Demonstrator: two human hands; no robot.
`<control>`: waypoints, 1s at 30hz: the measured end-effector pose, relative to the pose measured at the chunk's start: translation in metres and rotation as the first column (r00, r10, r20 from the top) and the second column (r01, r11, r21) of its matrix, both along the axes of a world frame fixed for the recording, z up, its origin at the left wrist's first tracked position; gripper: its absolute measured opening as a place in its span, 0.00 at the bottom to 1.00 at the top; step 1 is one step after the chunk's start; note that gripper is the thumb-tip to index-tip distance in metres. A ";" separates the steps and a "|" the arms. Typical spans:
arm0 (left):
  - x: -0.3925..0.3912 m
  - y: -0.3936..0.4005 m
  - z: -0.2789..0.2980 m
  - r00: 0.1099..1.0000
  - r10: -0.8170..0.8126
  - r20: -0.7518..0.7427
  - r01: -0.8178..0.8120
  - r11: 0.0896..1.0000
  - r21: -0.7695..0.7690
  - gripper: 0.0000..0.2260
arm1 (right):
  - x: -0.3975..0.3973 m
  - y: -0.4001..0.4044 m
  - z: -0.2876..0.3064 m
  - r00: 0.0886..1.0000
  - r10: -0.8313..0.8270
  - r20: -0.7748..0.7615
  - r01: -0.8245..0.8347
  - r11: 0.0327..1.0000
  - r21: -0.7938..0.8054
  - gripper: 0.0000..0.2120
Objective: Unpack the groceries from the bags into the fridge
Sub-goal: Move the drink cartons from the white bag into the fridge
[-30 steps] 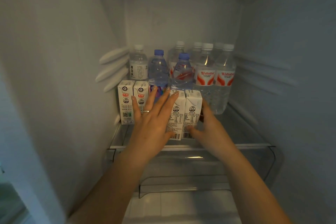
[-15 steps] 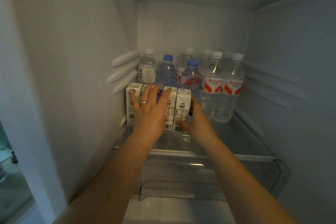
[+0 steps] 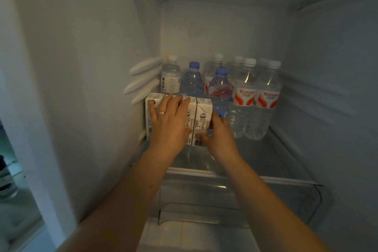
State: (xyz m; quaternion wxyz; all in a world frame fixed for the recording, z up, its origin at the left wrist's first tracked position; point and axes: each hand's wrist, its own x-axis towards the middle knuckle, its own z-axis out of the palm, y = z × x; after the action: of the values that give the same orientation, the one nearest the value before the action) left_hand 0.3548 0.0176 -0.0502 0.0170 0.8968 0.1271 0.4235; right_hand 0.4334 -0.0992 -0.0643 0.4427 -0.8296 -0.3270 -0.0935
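I see the L hand (image 3: 169, 120) flat w/ fingers spread, pressing the milk cartons (image 3: 202, 116) on the fridge shelf (image 3: 266, 178). R hand (image 3: 219, 135) grips the rightmost carton's side. Water bottles (image 3: 243, 96) stand just behind.

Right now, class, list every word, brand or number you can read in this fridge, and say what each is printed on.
"Wahaha": red label of the front water bottle.
"Wahaha", partly cut off: red label of the bottle beside it.
Chinese characters, vertical: white label of the back-left bottle.
Print and barcodes on the milk cartons: too small to read.
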 end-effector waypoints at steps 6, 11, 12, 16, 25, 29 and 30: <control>-0.029 -0.008 0.012 0.989 -0.090 -0.117 0.085 0.995 -0.049 0.34 | -0.013 -0.017 0.005 1.000 -0.020 0.017 0.020 1.000 -0.007 0.32; -0.074 -0.029 -0.003 0.964 -0.241 -0.115 0.230 0.968 -0.102 0.28 | -0.055 -0.056 0.005 0.994 -0.083 0.073 0.094 0.982 -0.161 0.32; -0.083 -0.033 -0.008 0.957 -0.261 -0.126 0.246 0.961 -0.124 0.28 | -0.066 -0.066 0.002 0.991 -0.100 0.091 0.116 0.976 -0.184 0.32; -0.119 -0.047 -0.032 0.921 -0.381 -0.082 0.362 0.914 -0.184 0.27 | -0.121 -0.117 -0.015 0.964 -0.225 0.142 0.254 0.935 -0.246 0.30; -0.192 -0.105 -0.103 0.676 -0.661 -0.325 0.608 0.750 -0.261 0.26 | -0.280 -0.202 -0.079 0.803 -0.590 0.081 0.559 0.700 -0.443 0.30; -0.231 -0.144 -0.140 0.498 -0.771 -0.396 0.706 0.626 -0.332 0.27 | -0.364 -0.234 -0.110 0.685 -0.728 -0.021 0.593 0.574 -0.564 0.30; -0.238 -0.154 -0.147 0.458 -0.787 -0.414 0.720 0.601 -0.348 0.28 | -0.380 -0.242 -0.115 0.660 -0.750 -0.044 0.600 0.562 -0.570 0.30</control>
State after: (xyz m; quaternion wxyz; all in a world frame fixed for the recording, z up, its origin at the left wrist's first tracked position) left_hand 0.1167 -0.1363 -0.1977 0.2220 0.9352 -0.2578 0.0988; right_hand 0.0534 -0.3412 -0.1793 0.1776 -0.9801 0.0741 -0.0484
